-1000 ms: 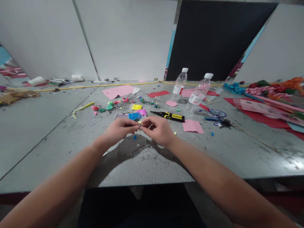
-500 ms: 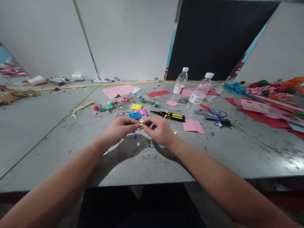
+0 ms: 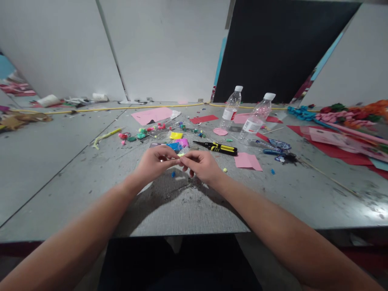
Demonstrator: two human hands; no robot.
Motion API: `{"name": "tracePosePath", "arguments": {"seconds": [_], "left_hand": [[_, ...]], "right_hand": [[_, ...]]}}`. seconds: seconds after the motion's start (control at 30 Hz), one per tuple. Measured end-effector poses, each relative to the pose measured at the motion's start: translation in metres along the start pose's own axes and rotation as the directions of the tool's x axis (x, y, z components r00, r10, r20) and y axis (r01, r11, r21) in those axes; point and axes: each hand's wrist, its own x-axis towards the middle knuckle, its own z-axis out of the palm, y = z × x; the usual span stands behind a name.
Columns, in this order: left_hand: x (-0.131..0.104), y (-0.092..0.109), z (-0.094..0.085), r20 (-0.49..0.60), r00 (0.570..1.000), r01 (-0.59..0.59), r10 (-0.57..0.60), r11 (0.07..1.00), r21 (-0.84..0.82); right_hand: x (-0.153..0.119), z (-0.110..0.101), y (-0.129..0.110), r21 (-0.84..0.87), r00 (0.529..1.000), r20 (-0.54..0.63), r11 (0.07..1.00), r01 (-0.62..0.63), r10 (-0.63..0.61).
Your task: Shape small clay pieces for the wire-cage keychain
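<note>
Grey table [image 3: 75, 194], two hands [image 3: 151, 163], fingers [image 3: 188, 162] pinched, contents unclear; one blue packet [image 3: 174, 146], two bottles [image 3: 232, 106]

Grey all across the table [image 3: 75, 194], and there's a bright yellow cord [image 3: 151, 107] running along its far edge! Into the middle, and it's a burst: blue packet [image 3: 173, 146], magenta packet [image 3: 183, 142], yellow packet [image 3: 176, 136]. Black and yellow share the tool [image 3: 220, 148], then plain pink on the paper [image 3: 248, 161] nearer the front edge. Blue-and-white patterning on the patch [image 3: 279, 144], and out by the right edge the bundle [image 3: 336, 117] flashes pink, red, green, blue and orange!
</note>
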Motion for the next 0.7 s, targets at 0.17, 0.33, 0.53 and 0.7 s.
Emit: {"name": "tracePosePath", "arguments": {"seconds": [0.17,0.33,0.53,0.7], "left_hand": [[-0.0008,0.0062,0.0008,-0.035,0.998,-0.056,0.054,0.996,-0.066],[-0.0011,0.0092,0.0033,-0.054,0.998,-0.022,0.015,0.991,-0.128],[-0.0002,0.008,0.0029,-0.064,0.994,0.075,-0.086,0.983,-0.165],[0.0005,0.0095,0.002,0.123,0.977,0.197,-0.174,0.956,-0.217]], "right_hand": [[0.0007,-0.001,-0.0018,0.11,0.997,0.013,0.991,-0.071,0.07],[0.0015,-0.0002,-0.0018,0.183,0.996,0.01,0.979,-0.092,0.091],[0.0009,-0.0007,-0.0028,0.215,0.997,0.008,0.974,-0.071,0.071],[-0.0022,-0.001,-0.0062,0.184,0.999,0.031,0.982,-0.039,0.034]]}}
